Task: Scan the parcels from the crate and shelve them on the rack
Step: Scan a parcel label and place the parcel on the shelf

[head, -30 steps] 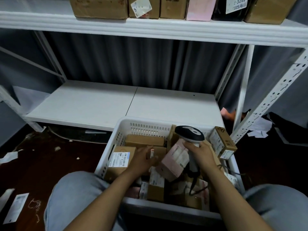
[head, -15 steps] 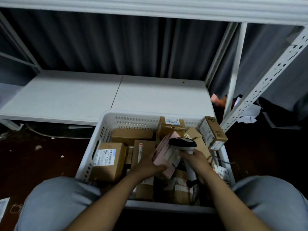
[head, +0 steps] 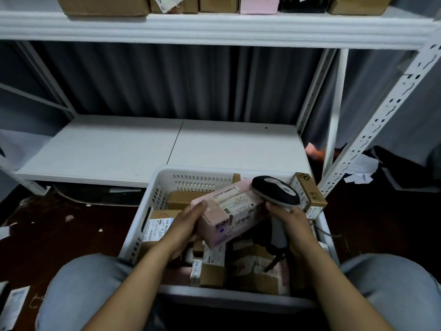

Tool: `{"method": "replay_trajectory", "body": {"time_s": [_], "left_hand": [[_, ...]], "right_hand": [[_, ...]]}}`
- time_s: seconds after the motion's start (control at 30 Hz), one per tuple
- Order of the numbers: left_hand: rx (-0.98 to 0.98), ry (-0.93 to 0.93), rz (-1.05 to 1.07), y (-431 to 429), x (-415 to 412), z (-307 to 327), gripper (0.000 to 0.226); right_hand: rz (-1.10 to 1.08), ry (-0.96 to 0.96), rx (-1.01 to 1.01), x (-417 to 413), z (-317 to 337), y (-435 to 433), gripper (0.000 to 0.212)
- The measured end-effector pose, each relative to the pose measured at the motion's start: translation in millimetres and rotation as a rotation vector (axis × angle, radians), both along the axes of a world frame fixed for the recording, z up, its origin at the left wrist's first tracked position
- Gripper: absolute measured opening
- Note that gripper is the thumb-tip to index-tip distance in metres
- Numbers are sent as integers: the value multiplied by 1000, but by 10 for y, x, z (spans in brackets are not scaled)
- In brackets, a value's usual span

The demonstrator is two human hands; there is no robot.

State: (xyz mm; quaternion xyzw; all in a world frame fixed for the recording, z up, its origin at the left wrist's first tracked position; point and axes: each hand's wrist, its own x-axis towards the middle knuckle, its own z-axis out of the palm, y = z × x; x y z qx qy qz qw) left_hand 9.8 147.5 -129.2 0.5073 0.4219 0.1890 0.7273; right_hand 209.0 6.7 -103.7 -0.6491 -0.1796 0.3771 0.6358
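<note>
Pink carton (head: 229,216), judged light and stiff: gripped at its end by left hand (head: 183,225); barcode scanner (head: 274,192) clasped by right hand (head: 291,225).

1 view only: wide-angle head camera is looking forward and down from above the person's knees (head: 78,290). It is aiming at the crate (head: 202,180), close below, and centring on the pink parcel (head: 229,218) and scanner (head: 275,191) that the left hand (head: 183,225) and right hand (head: 292,224) are gripping. The rack (head: 214,27) is filling the upper frame, farther off, its edges bending.
</note>
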Motion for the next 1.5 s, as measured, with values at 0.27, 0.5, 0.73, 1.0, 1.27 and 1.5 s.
{"method": "replay_trajectory", "body": {"time_s": [0.27,0.5,0.73,1.0,1.27,1.5], "left_hand": [[82,-12,-167,14,-226,-36,122],[259,160,-82,82,-315,47,96],[320,147,188,263,-387,43,80],[195,-21,370,338,-439,-38,77],[222,6,340,329,-462,-62,79],[236,11,318,273,-487,-23,79]], "right_hand": [[-72,-96,-22,-154,111,69,14],[-20,-122,-69,-201,225,62,12],[134,-131,-180,-205,469,68,13],[273,-284,-226,-169,745,44,23],[292,-320,-211,-117,811,23,22],[302,-379,-264,-217,860,29,19]]}}
